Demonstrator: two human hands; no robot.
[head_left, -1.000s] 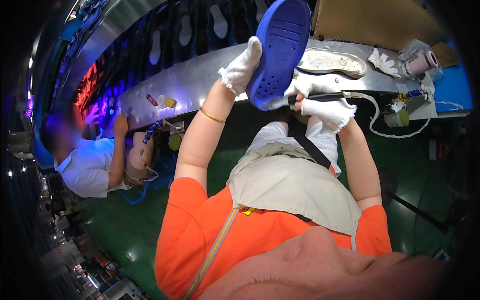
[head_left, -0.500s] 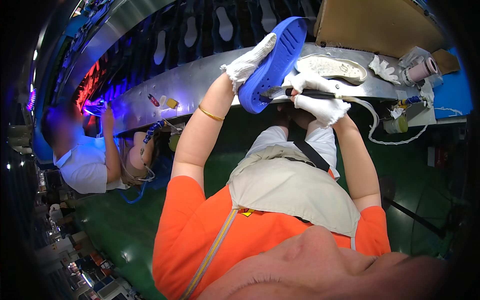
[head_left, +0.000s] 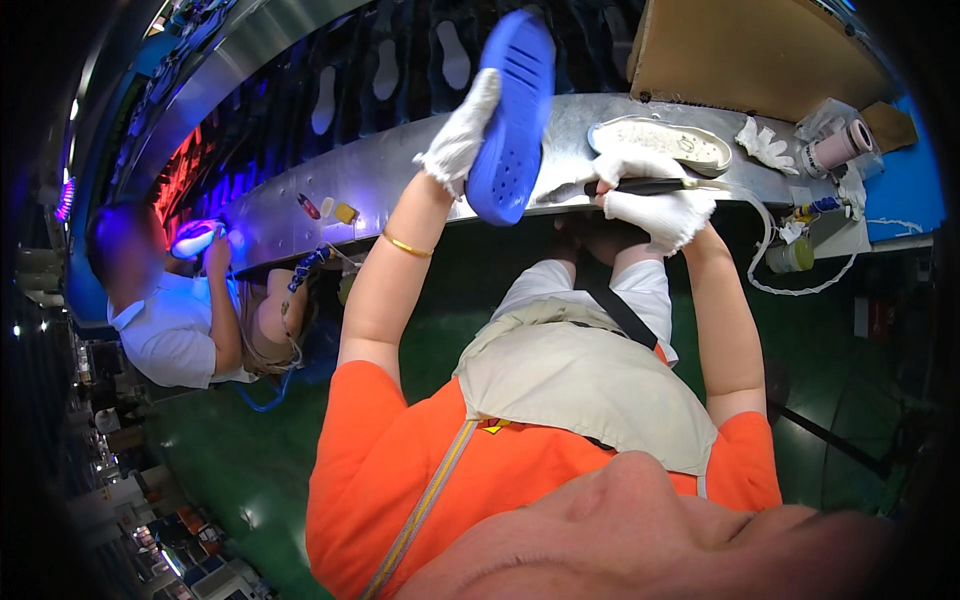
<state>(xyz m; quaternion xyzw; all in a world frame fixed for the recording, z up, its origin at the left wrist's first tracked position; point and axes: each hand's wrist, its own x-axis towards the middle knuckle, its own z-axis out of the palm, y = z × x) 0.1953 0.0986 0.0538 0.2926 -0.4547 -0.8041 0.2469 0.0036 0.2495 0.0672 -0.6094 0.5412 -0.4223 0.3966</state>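
My left hand (head_left: 468, 122), in a white knit glove, grips a blue shoe sole (head_left: 511, 135) by its left edge. The sole is held up on end above the metal ledge, its face with small holes and grooves toward me. In my gloved right hand (head_left: 650, 200) is a black-handled brush (head_left: 655, 186) with a pale hose running from its back end. The brush tip points left, apart from the sole, and is smeared by motion. Behind the right hand, a cream shoe sole (head_left: 665, 138) lies on the ledge.
Along the metal ledge (head_left: 400, 160) stand a yellow block (head_left: 346, 213), a loose white glove (head_left: 766, 145) and a pink roll (head_left: 842, 145). A cardboard sheet (head_left: 760, 60) leans behind. Dark racks with insoles (head_left: 452, 55) lie beyond. A co-worker (head_left: 180, 300) sits at left.
The blue sole has moved left and up, turning more upright. The brush has come off its lower end; my right hand has shifted slightly right. The co-worker now holds up a brightly lit item.
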